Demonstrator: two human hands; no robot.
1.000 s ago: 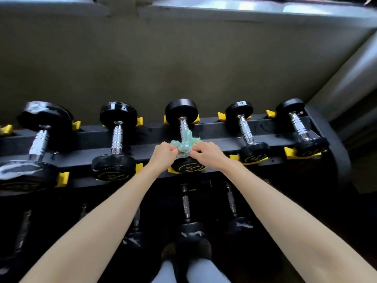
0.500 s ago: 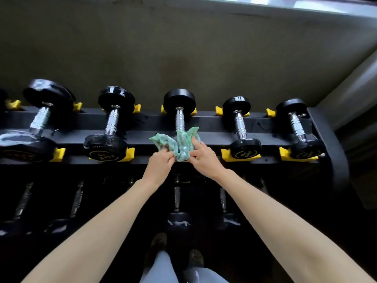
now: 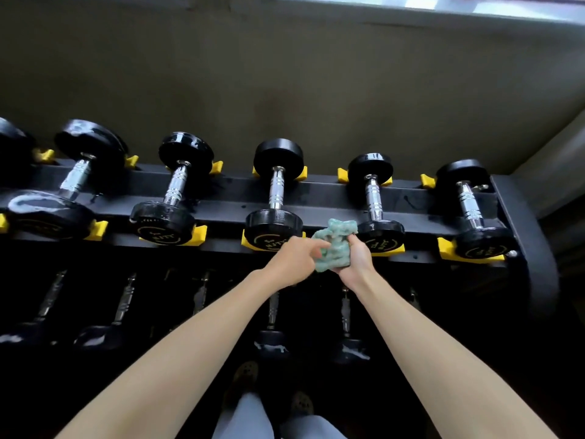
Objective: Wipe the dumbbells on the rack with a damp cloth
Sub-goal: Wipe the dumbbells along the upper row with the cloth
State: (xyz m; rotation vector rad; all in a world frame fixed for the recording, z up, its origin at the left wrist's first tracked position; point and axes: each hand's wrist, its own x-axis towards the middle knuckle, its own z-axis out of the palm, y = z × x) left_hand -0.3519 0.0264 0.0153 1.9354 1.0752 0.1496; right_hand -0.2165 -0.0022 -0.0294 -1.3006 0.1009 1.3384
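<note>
Five dumbbells show in full along the top tier of the rack (image 3: 319, 193), running left to right across the middle of the frame, with part of a sixth cut off at the far left edge. Each has black heads and a chrome handle and sits in yellow cradles (image 3: 198, 234).

The cloth (image 3: 337, 245), green and bunched, is held just right of centre, in front of the rack's front rail. It sits between the near head of the middle dumbbell (image 3: 276, 188) and that of the fourth dumbbell (image 3: 373, 198). Its top edge overlaps the fourth dumbbell's near head in the view; contact cannot be confirmed.

The right hand (image 3: 356, 259) is clamped on the cloth from the right, fingers curled round the bundle. The left hand (image 3: 296, 259) meets it from the left, thumb and forefinger pinching the cloth's left edge; its outline is blurred.

Pale smears mark the near head of the largest dumbbell (image 3: 76, 179) at left. The lower-tier dumbbells (image 3: 272, 312) are dim and poorly resolved. A drab wall (image 3: 285, 74) fills the upper frame. Shoes (image 3: 247, 375) and pale trouser legs (image 3: 243, 416) appear at bottom centre.
</note>
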